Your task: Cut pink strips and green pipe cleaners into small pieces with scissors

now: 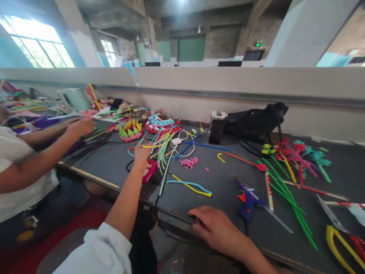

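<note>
My left hand reaches over the table beside a pile of pale green and yellow pipe cleaners. Its fingers look pinched at the end of a yellow pipe cleaner, though the hand's back partly hides them. Under that wrist lies a pink-red box. My right hand rests on the table's front edge, fingers loosely bent and apart, with nothing in them. Beyond it lie a blue and a yellow pipe cleaner, crossed. To its right is a blue glue gun with a clear glue stick.
Green pipe cleaners, fuzzy flowers and yellow-handled scissors lie right. Pink bits, a white cable, a phone and a black bag are farther back. A co-worker's hands work at left.
</note>
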Demonstrator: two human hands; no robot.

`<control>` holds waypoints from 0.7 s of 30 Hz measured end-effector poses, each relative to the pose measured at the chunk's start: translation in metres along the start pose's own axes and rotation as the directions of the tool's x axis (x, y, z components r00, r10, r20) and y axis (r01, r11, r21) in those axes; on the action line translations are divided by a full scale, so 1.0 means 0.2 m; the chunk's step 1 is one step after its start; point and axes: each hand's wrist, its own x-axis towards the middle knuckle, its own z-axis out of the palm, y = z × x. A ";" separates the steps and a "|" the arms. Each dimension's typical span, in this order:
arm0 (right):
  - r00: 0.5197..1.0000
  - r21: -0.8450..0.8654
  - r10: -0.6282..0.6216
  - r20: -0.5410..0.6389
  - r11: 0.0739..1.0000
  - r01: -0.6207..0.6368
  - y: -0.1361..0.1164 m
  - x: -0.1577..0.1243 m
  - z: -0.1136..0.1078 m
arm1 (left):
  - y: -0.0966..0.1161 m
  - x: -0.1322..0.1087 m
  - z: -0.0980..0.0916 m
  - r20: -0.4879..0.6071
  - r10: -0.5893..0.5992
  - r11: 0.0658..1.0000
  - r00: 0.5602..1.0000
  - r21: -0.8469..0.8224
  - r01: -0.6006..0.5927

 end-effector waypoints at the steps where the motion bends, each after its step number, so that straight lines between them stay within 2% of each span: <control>1: 1.000 0.002 0.004 -0.002 1.000 -0.003 0.00 0.00 0.00 | 0.00 -0.01 -0.01 -0.001 0.021 0.999 1.000 0.026 -0.021; 6: 1.000 0.012 0.007 -0.003 1.000 -0.007 0.00 0.01 0.00 | 0.01 -0.03 -0.06 0.047 0.057 0.985 0.997 0.162 -0.064; 11: 1.000 0.014 0.000 -0.020 1.000 0.000 0.00 0.01 0.00 | 0.02 -0.06 -0.06 0.066 0.050 0.962 0.997 0.265 -0.065; 18: 1.000 0.010 -0.011 -0.027 1.000 0.011 0.01 0.01 0.02 | 0.00 -0.03 -0.03 0.099 0.175 0.890 0.980 0.411 -0.200; 21: 0.999 0.002 -0.012 -0.035 1.000 0.012 0.01 0.01 0.02 | 0.03 -0.05 -0.03 0.081 0.257 0.862 0.963 0.432 -0.266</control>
